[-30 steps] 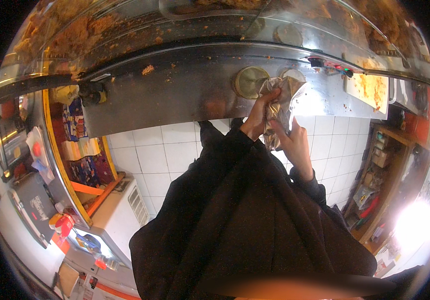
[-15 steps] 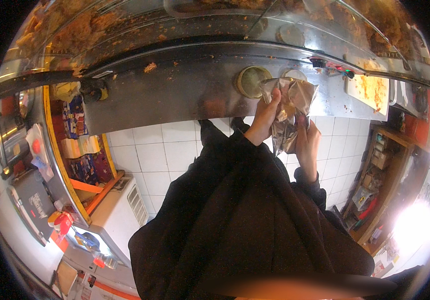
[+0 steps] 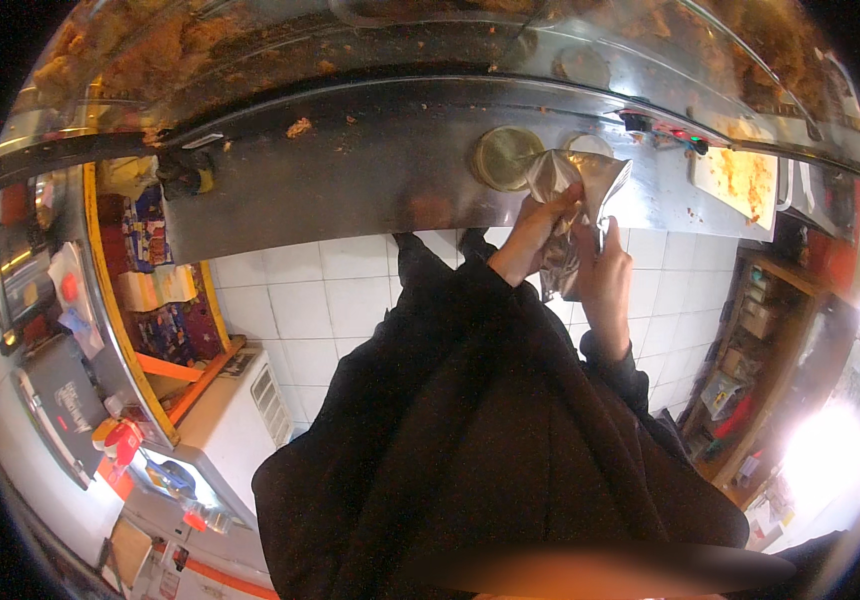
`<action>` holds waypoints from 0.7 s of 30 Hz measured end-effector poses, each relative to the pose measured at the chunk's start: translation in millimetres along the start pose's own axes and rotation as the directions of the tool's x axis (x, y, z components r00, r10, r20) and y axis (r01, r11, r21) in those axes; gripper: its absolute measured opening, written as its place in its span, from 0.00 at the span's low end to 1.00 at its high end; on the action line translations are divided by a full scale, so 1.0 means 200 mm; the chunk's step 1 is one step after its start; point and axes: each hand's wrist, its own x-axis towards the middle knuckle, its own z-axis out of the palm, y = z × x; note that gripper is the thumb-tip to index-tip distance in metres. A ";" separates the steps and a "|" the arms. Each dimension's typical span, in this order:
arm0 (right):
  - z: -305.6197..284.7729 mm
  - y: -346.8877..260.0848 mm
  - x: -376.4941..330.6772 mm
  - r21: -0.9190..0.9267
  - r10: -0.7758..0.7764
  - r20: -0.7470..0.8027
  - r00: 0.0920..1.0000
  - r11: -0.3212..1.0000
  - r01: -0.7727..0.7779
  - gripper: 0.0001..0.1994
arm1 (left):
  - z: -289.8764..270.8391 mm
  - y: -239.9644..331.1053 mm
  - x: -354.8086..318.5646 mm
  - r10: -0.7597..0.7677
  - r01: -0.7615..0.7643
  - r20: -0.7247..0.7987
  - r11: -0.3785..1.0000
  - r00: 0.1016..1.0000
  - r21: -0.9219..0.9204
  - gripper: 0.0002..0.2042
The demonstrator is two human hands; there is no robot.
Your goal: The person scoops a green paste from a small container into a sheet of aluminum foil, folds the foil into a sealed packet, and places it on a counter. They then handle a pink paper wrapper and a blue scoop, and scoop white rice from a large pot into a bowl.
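Note:
A shiny silver foil bag (image 3: 553, 172) is held up over the front edge of the steel counter, its wide end toward the counter. My left hand (image 3: 533, 235) is closed round the bag's left side, with thumb and fingers creasing the foil. On the other side my right hand (image 3: 605, 275) is closed at the bag's right edge. A thin bright strip shows by its fingertips; I cannot tell whether it is foil or something else. Just behind the bag stands a round yellowish-green tub (image 3: 508, 158). Partly hidden by the bag is a pale round item (image 3: 590, 146).
The steel counter (image 3: 330, 180) carries scattered crumbs and a glass case of fried-looking food (image 3: 180, 45) along its back. A crumb-covered white board (image 3: 735, 185) lies at the right. Shelves (image 3: 765, 330) stand right, a yellow-framed rack (image 3: 150, 290) left. White tiles (image 3: 300, 300) cover the floor.
The bag has turned and folded in my hands, its top now flaring wider. My left fingers have shifted over its front, and my right hand has moved slightly along its right edge.

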 end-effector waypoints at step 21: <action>0.02 0.14 0.01 0.266 -0.053 0.322 0.945 0.963 -0.037 0.37 | 0.00 -0.04 0.03 0.104 -0.104 0.004 0.995 0.995 -0.005 0.17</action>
